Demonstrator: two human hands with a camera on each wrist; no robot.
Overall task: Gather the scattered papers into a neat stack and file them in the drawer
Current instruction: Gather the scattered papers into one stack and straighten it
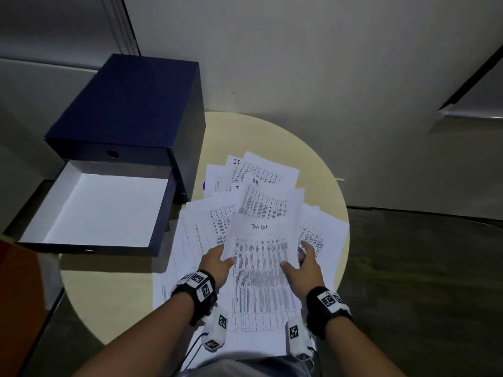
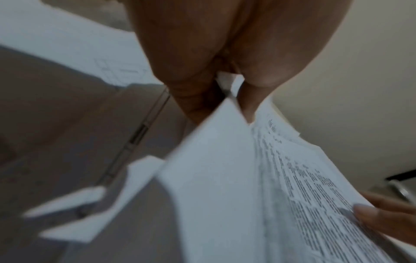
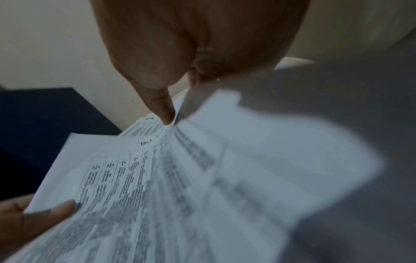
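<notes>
Left hand and right hand each pinch a side of the raised sheets, thumbs on top.

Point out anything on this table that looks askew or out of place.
The papers lie fanned at mixed angles across the round table, some overhanging its right and near edges. Both hands hold only the "Task List" sheet. The blue cabinet's lower drawer stands pulled out, nothing visible inside.
</notes>
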